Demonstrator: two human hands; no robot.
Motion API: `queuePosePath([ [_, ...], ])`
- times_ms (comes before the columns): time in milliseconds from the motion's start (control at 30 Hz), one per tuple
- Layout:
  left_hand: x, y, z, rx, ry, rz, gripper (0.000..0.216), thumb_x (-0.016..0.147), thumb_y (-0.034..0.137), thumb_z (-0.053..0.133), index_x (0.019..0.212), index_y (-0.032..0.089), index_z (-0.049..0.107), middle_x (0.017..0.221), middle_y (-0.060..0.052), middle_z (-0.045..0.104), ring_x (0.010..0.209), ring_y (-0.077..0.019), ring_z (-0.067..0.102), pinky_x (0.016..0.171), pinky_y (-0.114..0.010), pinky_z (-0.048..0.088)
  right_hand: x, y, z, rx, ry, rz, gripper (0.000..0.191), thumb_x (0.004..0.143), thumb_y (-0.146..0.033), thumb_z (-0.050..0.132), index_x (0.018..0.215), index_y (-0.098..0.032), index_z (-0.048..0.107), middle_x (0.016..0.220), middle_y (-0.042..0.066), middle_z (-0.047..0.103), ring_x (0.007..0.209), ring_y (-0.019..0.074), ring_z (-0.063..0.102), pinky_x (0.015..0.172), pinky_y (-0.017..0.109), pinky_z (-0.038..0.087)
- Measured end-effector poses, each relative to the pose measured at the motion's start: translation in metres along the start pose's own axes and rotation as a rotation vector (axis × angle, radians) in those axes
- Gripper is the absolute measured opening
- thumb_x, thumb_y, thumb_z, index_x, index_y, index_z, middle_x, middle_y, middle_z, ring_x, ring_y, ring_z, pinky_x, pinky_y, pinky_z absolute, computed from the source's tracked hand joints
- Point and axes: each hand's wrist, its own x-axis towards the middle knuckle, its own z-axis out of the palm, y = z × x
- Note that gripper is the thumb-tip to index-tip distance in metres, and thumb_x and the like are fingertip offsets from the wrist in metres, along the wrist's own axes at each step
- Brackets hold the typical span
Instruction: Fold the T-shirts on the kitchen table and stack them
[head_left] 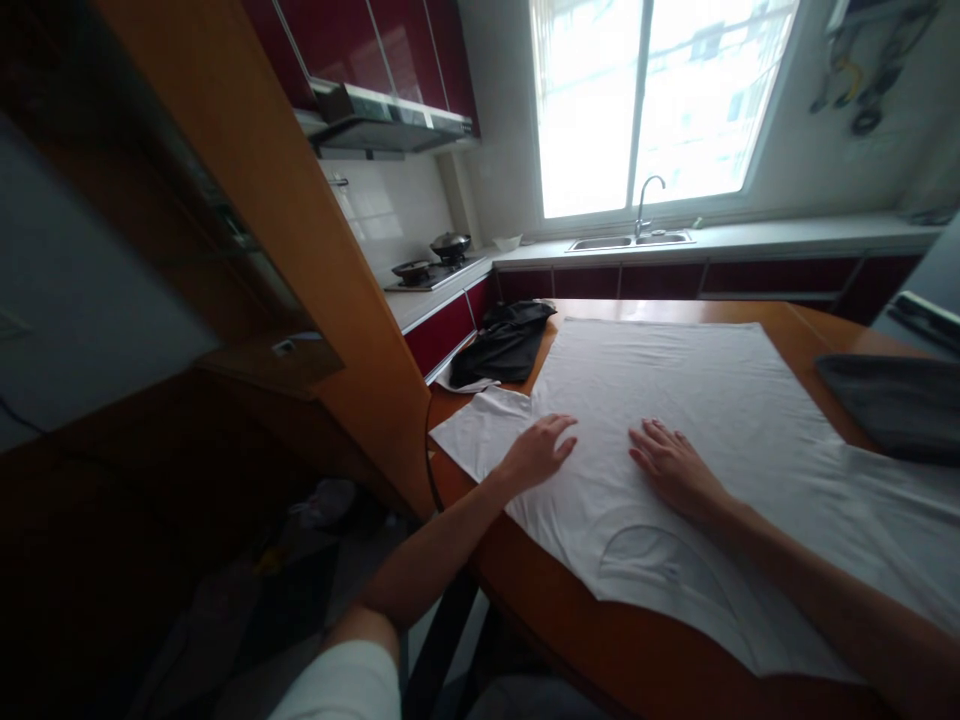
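A white T-shirt (675, 400) lies spread flat on a brown wooden table (570, 620), its neck opening toward me and one sleeve out at the left. My left hand (538, 450) rests flat on the shirt near that left sleeve, fingers stretched out. Just to its right, my right hand (671, 465) also lies flat and open on the cloth. Neither hand holds anything.
A crumpled black garment (504, 345) sits at the table's far left corner. A grey folded cloth (892, 400) lies at the right edge. An orange wooden cabinet (300, 250) stands close on the left. Behind are a stove with pans (435, 265), a sink (630, 240) and a bright window.
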Motion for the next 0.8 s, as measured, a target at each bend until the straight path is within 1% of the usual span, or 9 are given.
queuePosePath([
  [100,0.002,-0.03,-0.032,0.04,0.184,-0.121,0.033,0.097,0.024,0.055,0.128,0.015,0.063,0.13,-0.011,0.068,0.124,-0.0234,0.061,0.111,-0.038,0.046,0.0,0.001,0.001,-0.007,0.01,-0.006,0.051,0.106,-0.042,0.032,0.143,-0.017,0.057,0.156,0.017,0.044,0.148,0.0324,0.035,0.118,0.055,0.032],
  [167,-0.004,-0.058,-0.051,0.1,0.293,-0.239,0.031,0.094,0.021,0.058,0.124,0.016,0.066,0.126,-0.011,0.07,0.12,-0.0245,0.064,0.11,-0.04,0.047,0.0,0.002,0.003,-0.009,0.02,-0.012,0.051,0.106,-0.043,0.032,0.142,-0.017,0.057,0.156,0.017,0.045,0.148,0.0325,0.036,0.118,0.055,0.034],
  [200,-0.009,-0.074,-0.059,0.137,0.326,-0.305,0.03,0.093,0.019,0.059,0.122,0.016,0.067,0.125,-0.012,0.07,0.118,-0.0246,0.065,0.108,-0.039,0.048,0.0,0.002,0.003,-0.01,0.027,-0.016,0.05,0.106,-0.043,0.032,0.142,-0.018,0.057,0.156,0.017,0.046,0.147,0.0326,0.037,0.117,0.055,0.034],
  [233,-0.016,-0.089,-0.066,0.18,0.345,-0.373,0.03,0.093,0.019,0.06,0.121,0.016,0.068,0.124,-0.012,0.07,0.116,-0.0245,0.066,0.106,-0.038,0.049,-0.001,0.003,0.004,-0.01,0.034,-0.019,0.05,0.106,-0.043,0.033,0.141,-0.018,0.058,0.155,0.017,0.046,0.147,0.0327,0.038,0.117,0.056,0.035],
  [300,-0.034,-0.116,-0.077,0.286,0.342,-0.507,0.029,0.093,0.021,0.059,0.121,0.016,0.069,0.122,-0.012,0.071,0.113,-0.025,0.066,0.104,-0.037,0.05,-0.001,0.004,0.005,-0.01,0.046,-0.021,0.049,0.106,-0.043,0.034,0.141,-0.018,0.058,0.154,0.017,0.047,0.147,0.0327,0.038,0.117,0.056,0.035],
  [400,-0.063,-0.143,-0.084,0.453,0.287,-0.668,0.031,0.095,0.027,0.059,0.12,0.013,0.07,0.118,-0.016,0.07,0.114,-0.0285,0.065,0.102,-0.037,0.049,-0.001,0.004,0.006,-0.016,0.039,-0.019,0.05,0.106,-0.043,0.034,0.142,-0.018,0.058,0.155,0.017,0.046,0.147,0.0327,0.038,0.117,0.055,0.035],
  [467,-0.078,-0.152,-0.084,0.518,0.251,-0.722,0.033,0.095,0.03,0.059,0.12,0.013,0.07,0.116,-0.016,0.069,0.113,-0.0299,0.064,0.102,-0.037,0.048,-0.001,0.005,0.007,-0.02,0.033,-0.018,0.051,0.106,-0.043,0.033,0.142,-0.017,0.057,0.155,0.017,0.046,0.147,0.0326,0.037,0.118,0.055,0.034],
  [567,-0.09,-0.157,-0.083,0.556,0.24,-0.775,0.033,0.093,0.035,0.061,0.117,0.015,0.071,0.115,-0.015,0.068,0.112,-0.0304,0.063,0.1,-0.037,0.047,-0.001,0.007,0.009,-0.023,0.04,-0.019,0.051,0.106,-0.045,0.033,0.142,-0.019,0.057,0.155,0.016,0.046,0.147,0.032,0.037,0.118,0.055,0.034],
  [800,-0.091,-0.161,-0.081,0.503,0.256,-0.826,0.025,0.09,0.038,0.064,0.104,0.018,0.07,0.103,-0.012,0.066,0.101,-0.0275,0.064,0.095,-0.035,0.048,-0.001,0.012,0.013,-0.023,0.046,-0.023,0.05,0.105,-0.046,0.033,0.141,-0.02,0.058,0.155,0.015,0.047,0.147,0.032,0.038,0.117,0.055,0.034],
])
